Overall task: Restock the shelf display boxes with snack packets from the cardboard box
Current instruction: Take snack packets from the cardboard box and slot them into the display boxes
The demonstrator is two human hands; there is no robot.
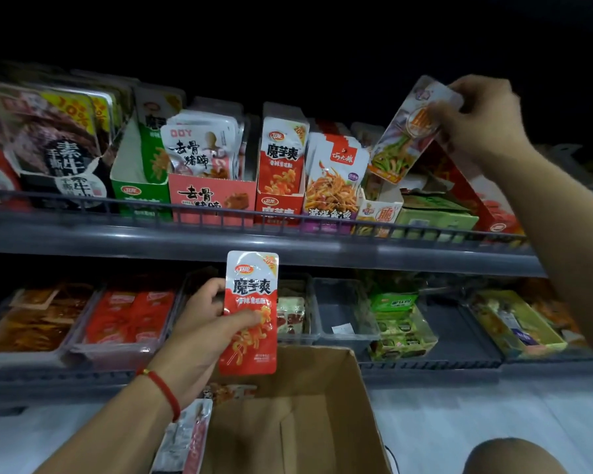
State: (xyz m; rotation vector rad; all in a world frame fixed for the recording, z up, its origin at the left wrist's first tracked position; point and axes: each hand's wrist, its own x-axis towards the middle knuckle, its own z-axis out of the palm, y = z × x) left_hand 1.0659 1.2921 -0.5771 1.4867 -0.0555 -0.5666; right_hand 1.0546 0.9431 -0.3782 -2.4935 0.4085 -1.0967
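Observation:
My left hand (206, 330) grips a red and white snack packet (250, 302) upright, just above the open cardboard box (322, 405). Higher up at the right, my right hand (476, 114) pinches the top of a white and orange snack packet (404, 138), tilted over the small white and orange display box (379, 213) on the upper shelf. A matching red display box (279, 206) with red packets stands in the middle of that shelf. A few packets (189, 436) lie at the left inside the cardboard box.
The upper shelf (220, 241) has a low wire rail and a row of display boxes packed side by side. The lower shelf holds clear bins (343, 323) of snacks. A knee (507, 456) shows at the bottom right beside the cardboard box.

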